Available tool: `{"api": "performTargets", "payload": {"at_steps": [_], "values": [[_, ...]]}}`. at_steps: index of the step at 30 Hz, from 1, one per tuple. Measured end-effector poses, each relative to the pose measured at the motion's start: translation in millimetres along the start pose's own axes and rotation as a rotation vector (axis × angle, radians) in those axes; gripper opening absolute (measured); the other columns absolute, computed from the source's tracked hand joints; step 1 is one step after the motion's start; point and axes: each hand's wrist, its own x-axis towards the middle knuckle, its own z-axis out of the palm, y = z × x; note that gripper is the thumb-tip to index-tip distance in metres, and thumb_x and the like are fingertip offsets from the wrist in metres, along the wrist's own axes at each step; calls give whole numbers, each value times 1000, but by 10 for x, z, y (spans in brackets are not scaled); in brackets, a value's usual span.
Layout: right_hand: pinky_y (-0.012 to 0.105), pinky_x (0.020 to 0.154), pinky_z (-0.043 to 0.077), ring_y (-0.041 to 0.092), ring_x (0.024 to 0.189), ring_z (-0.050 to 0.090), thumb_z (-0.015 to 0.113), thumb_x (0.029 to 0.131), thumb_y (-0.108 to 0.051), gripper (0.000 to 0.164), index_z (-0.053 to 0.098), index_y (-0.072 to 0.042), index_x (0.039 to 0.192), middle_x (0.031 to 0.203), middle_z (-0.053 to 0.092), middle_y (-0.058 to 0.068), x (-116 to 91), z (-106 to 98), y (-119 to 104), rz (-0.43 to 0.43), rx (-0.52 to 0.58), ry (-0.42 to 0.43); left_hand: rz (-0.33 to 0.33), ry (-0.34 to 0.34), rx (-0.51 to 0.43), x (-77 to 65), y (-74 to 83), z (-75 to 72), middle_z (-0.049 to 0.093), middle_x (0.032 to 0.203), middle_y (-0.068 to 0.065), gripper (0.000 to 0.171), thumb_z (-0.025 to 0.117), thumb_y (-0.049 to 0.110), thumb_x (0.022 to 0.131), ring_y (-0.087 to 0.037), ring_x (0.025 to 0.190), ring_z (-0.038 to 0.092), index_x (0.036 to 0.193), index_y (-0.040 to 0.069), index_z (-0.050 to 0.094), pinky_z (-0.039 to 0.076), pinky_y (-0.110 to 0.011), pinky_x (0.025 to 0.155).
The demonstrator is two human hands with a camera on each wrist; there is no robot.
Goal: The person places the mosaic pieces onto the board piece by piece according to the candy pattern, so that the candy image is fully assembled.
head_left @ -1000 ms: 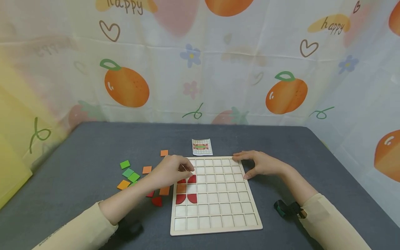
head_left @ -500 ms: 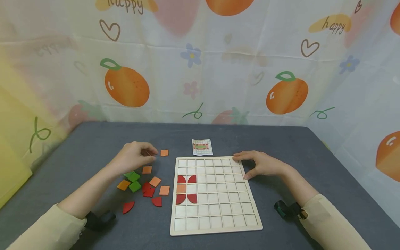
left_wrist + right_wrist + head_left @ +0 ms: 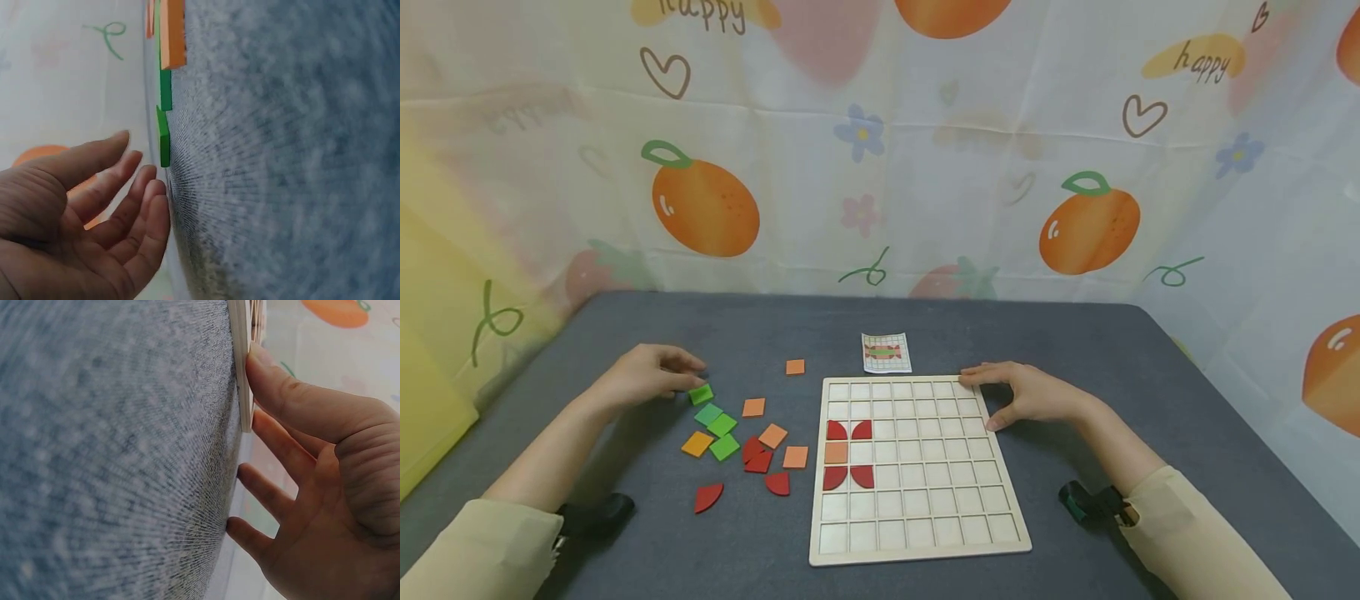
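Observation:
My left hand point(image 3: 643, 375) hovers at the left of the loose pieces, its fingers loosely bent and nothing between them. Its fingertips are right beside a green square tile point(image 3: 701, 394); the left wrist view shows a gap between thumb and fingers just short of that tile point(image 3: 164, 137). My right hand point(image 3: 1026, 393) rests spread at the far right corner of a pale wooden grid board point(image 3: 917, 557), thumb on its right edge. In the board's left columns lie several red quarter-circle pieces point(image 3: 835, 478) and one orange square point(image 3: 836, 452).
Left of the board lie more green tiles point(image 3: 725, 448), orange squares point(image 3: 795, 457), a darker orange tile point(image 3: 697, 443) and red pieces point(image 3: 708, 497). A small printed pattern card point(image 3: 886, 353) lies behind the board. A patterned cloth point(image 3: 940, 183) hangs behind the table.
My left hand has moved from over the board's left side leftward to the green tile at the edge of the pile. My right hand has stayed at the board's corner.

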Motion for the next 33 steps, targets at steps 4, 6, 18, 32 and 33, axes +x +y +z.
{"api": "performTargets", "payload": {"at_steps": [4,6,18,32,33], "values": [[69,116,20,45,150,22,84,76,-31,78,52,-11,144,155,44,12,-2,-2,5,2,-1,-3,-26,-8,-6,-3,-51,0,69,117,-17,46,68,34,92,-9,91,62,124,0,65,57,-29,78],[69,116,20,45,150,22,84,76,-31,78,51,-11,144,155,44,12,-2,-3,9,2,1,-3,-33,-6,4,-2,-51,8,70,114,-12,46,71,35,90,-6,89,61,122,3,66,54,-25,76],[69,116,20,45,151,22,84,76,-30,78,51,-10,144,155,44,12,-3,-3,-1,3,6,-6,-2,-4,45,24,-66,54,71,105,-6,45,77,34,85,-8,90,57,117,4,69,48,-24,74],[69,116,20,44,151,22,83,76,-29,77,51,-11,144,156,44,12,-3,-7,3,6,5,-5,16,13,30,5,-32,81,70,100,-7,32,77,25,84,-10,86,58,105,2,69,48,-26,73],[69,116,20,44,151,22,84,76,-29,77,51,-11,144,155,44,12,-3,-5,2,6,8,-5,18,13,31,3,-26,81,70,99,-7,32,77,24,84,-10,85,58,106,2,68,47,-26,73]]}}
